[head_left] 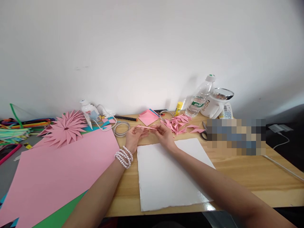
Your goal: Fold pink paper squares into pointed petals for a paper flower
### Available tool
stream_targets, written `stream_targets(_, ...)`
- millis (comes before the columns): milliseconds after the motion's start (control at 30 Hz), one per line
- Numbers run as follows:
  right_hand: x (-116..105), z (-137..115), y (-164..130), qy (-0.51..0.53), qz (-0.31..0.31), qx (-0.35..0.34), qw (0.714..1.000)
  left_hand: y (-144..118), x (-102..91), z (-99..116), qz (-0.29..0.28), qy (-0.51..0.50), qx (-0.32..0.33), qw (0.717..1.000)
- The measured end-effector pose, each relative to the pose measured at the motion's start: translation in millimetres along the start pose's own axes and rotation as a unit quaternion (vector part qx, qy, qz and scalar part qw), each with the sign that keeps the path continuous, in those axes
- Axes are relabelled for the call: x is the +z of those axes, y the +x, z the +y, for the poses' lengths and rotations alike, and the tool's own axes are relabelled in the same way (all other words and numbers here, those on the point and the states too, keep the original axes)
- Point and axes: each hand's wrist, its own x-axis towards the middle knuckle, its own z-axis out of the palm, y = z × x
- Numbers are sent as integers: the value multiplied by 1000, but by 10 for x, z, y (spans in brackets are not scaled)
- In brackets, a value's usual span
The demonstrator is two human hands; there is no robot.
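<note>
Pinching a narrow pink strip (146,127) at either end, the left hand (133,138) and right hand (163,134) held it level between them, fingers closed on the paper, apparently to keep its fold flat. Just under the fingers lay a white sheet (166,177), a likely work surface. Beyond the right fingers sat a heap of folded pink points (179,124); left of the left fingers, a tape roll (121,129), a big pink sheet (61,171) and a finished pink flower (65,128).

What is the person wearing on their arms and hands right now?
Both forearms are bare, with no sleeves in view. The left hand has a bracelet of several strands of small pearly white beads wrapped around its wrist. The right hand shows no gloves, rings or bracelet that I can make out.
</note>
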Motion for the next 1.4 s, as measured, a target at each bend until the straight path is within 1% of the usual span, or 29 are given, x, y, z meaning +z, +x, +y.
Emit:
stream_targets(100, 2, 5, -4, 3, -21, -3, 1000, -6, 5, 14, -9, -1, 3, 1000)
stream_targets(200, 18, -26, -21, -13, -40, -5, 999, -12, 1, 20, -31, -5, 13, 999)
stream_targets(400, 34, -116, -39, -71, -33, 5, 997, -38, 9, 38, -55, 14, 28, 998)
stream_targets(533, 43, -132, -31, -66, -42, 23, 997, -43, 25, 35, -48, 41, 35, 997)
stream_targets(700, 46, -114, -37, -27, -46, 27, 998, -37, 40, 20, -27, 68, 43, 996)
stream_targets(833, 40, -109, -55, -35, -50, 31, 998, -33, 29, 0, -4, 138, 61, 988)
stream_targets(900, 42, -119, -63, -45, -55, 28, 997, -28, 13, -15, -7, 175, 71, 982)
stream_targets(967, 46, -133, -68, -46, -63, 22, 997, -19, -4, -33, -20, 189, 79, 979)
stream_targets(1033, 45, -141, -66, -53, -59, 13, 997, -6, -17, -52, -15, 187, 93, 978)
stream_targets(1133, 32, -128, -53, -81, -33, 0, 996, 17, -34, -76, 10, 170, 105, 980)
stream_targets(1167, 24, -117, -46, -92, -23, -2, 995, 24, -42, -81, 11, 165, 104, 981)
stream_targets(1267, 2, -79, -23, -106, 6, 10, 994, 36, -70, -82, -10, 157, 98, 983)
stream_targets(1400, -24, -51, -5, -62, 17, 39, 997, 23, -98, -63, -54, 145, 79, 985)
